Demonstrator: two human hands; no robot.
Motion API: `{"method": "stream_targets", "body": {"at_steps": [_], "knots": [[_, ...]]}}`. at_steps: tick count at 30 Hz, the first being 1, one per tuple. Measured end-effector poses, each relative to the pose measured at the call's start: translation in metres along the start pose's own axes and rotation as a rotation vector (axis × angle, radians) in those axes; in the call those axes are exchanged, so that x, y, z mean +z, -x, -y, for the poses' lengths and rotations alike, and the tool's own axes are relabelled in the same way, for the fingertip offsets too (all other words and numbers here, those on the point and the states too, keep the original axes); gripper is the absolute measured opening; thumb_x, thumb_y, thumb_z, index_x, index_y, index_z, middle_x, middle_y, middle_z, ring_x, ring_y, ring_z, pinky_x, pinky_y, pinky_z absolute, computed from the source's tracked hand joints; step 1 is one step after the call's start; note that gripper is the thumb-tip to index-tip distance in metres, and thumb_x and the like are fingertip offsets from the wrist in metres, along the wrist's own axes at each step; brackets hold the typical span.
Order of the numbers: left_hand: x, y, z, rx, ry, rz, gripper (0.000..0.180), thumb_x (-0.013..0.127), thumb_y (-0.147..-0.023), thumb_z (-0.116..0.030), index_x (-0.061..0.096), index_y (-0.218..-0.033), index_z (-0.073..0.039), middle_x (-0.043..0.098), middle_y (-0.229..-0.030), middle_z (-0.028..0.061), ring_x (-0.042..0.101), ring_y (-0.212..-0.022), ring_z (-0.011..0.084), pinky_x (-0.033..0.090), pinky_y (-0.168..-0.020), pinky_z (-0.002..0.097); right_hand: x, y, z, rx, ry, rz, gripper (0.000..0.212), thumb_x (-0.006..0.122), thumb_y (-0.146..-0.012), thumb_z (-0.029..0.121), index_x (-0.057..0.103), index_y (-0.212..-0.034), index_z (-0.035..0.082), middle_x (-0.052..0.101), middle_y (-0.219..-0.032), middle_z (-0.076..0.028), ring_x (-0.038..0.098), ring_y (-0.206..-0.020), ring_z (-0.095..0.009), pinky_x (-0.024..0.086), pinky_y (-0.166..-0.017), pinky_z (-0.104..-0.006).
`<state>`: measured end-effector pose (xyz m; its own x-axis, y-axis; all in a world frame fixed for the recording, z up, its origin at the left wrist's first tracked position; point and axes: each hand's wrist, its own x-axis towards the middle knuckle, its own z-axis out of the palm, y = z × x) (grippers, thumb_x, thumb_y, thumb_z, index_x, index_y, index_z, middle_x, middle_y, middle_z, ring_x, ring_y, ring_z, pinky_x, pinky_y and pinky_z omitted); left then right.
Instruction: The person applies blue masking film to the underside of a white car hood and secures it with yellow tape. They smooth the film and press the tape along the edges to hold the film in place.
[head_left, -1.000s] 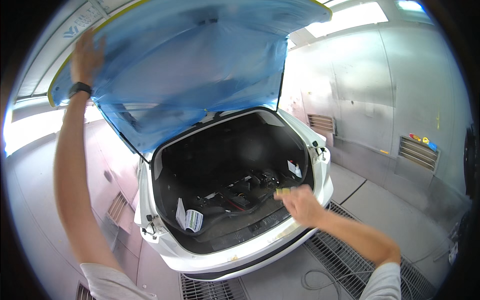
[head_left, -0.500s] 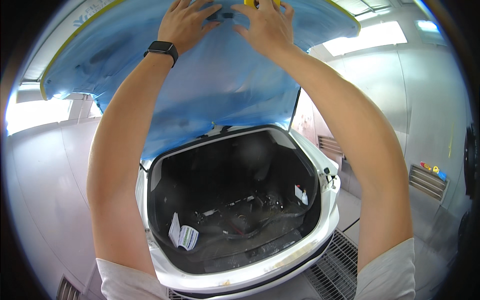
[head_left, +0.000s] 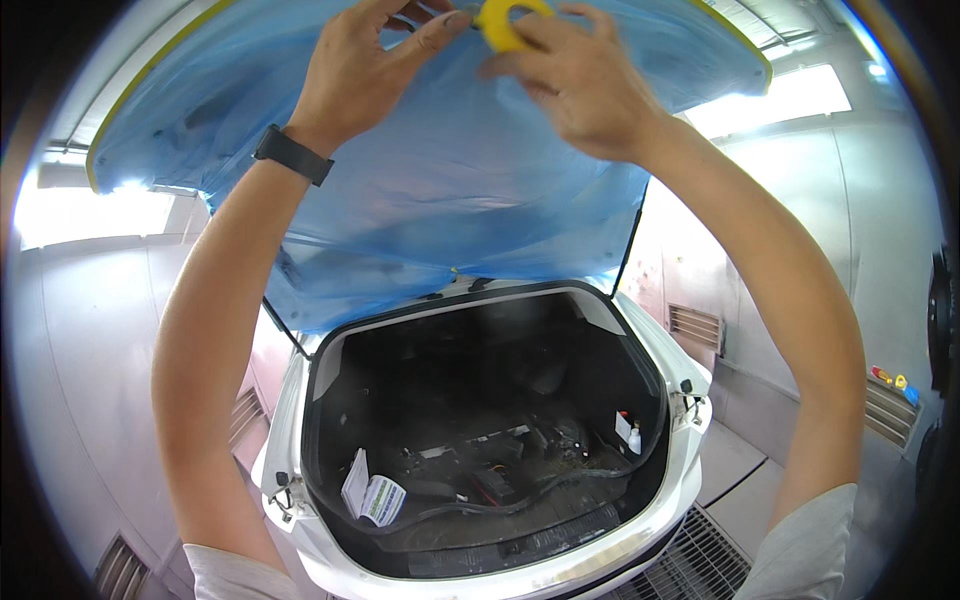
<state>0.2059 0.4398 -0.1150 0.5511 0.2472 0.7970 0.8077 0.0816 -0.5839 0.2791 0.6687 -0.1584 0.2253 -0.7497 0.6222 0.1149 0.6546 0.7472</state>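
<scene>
Blue plastic masking film [head_left: 440, 190] covers the inside of the raised tailgate, with a yellow border along its outer edge. My right hand [head_left: 590, 85], slightly blurred, grips a roll of yellow masking tape [head_left: 513, 25] at the top of the view. Beside it my left hand [head_left: 370, 60] is closed, its thumb tip meeting a short yellowish end of tape by the roll. Some of its fingers are cut off by the upper edge. A dark watch [head_left: 293, 155] sits on my left wrist. Both arms are raised in front of the film.
Below the film gapes the dark trunk [head_left: 480, 400] of a white car. Inside lie an opened booklet [head_left: 380, 500] and a small white bottle [head_left: 635, 438]. A strut [head_left: 628, 250] stands at the right. Floor grating [head_left: 700, 560] and a wall vent [head_left: 888, 412] are to the right.
My hands have moved apart and slightly down from the film's upper part. The tape roll shows more fully in my right hand. The car sits lower and further right in view.
</scene>
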Motion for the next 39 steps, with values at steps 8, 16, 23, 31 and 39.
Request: {"method": "stream_targets", "body": {"at_steps": [8,16,23,31,39], "knots": [[0.020,0.015,-0.001,-0.235,-0.108,-0.109,0.031,0.070,-0.098,-0.034,0.075,-0.104,-0.004,0.076,-0.094,0.0100,0.072,-0.086,0.0235,0.056,-0.079,0.0346,0.015,0.005,0.003,0.062,-0.101,-0.007,0.022,0.059,-0.103,0.020,0.073,-0.121,0.020,0.069,-0.100,-0.008,0.066,-0.098,-0.018,0.034,-0.111,-0.0458],[0.011,-0.001,0.040,-0.229,-0.450,-0.295,0.039,0.073,-0.095,-0.042,0.076,-0.093,-0.003,0.075,-0.078,0.0067,0.071,-0.071,0.0203,0.055,-0.069,0.0321,0.016,-0.019,-0.050,0.451,-0.239,-0.112,0.031,0.059,-0.095,0.030,0.076,-0.096,0.005,0.071,-0.089,-0.025,0.068,-0.083,-0.048,0.056,-0.079,-0.0515],[0.015,-0.015,0.051,-0.340,-0.502,-0.314,0.039,0.074,-0.093,-0.043,0.077,-0.092,-0.004,0.075,-0.076,0.0064,0.072,-0.072,0.0239,0.056,-0.072,0.0354,0.028,-0.037,-0.067,0.638,-0.224,0.007,0.033,0.064,-0.093,0.033,0.078,-0.097,0.004,0.072,-0.095,-0.026,0.070,-0.091,-0.045,0.056,-0.084,-0.0515],[0.013,-0.022,0.030,-0.458,-0.589,-0.285,0.034,0.070,-0.095,-0.031,0.074,-0.089,0.003,0.073,-0.073,0.0135,0.070,-0.067,0.0272,0.054,-0.065,0.0395,0.037,-0.041,-0.074,0.704,-0.295,-0.012,0.032,0.068,-0.091,0.032,0.078,-0.095,0.002,0.074,-0.095,-0.024,0.071,-0.091,-0.042,0.056,-0.085,-0.0499],[0.011,-0.026,0.027,-0.453,-0.389,-0.305,0.036,0.071,-0.092,-0.033,0.074,-0.085,0.002,0.072,-0.074,0.0192,0.072,-0.072,0.0331,0.054,-0.066,0.0425,0.037,-0.051,-0.085,0.621,-0.243,-0.035,0.031,0.068,-0.091,0.033,0.079,-0.095,0.004,0.075,-0.096,-0.023,0.072,-0.090,-0.041,0.057,-0.084,-0.0495]]}}
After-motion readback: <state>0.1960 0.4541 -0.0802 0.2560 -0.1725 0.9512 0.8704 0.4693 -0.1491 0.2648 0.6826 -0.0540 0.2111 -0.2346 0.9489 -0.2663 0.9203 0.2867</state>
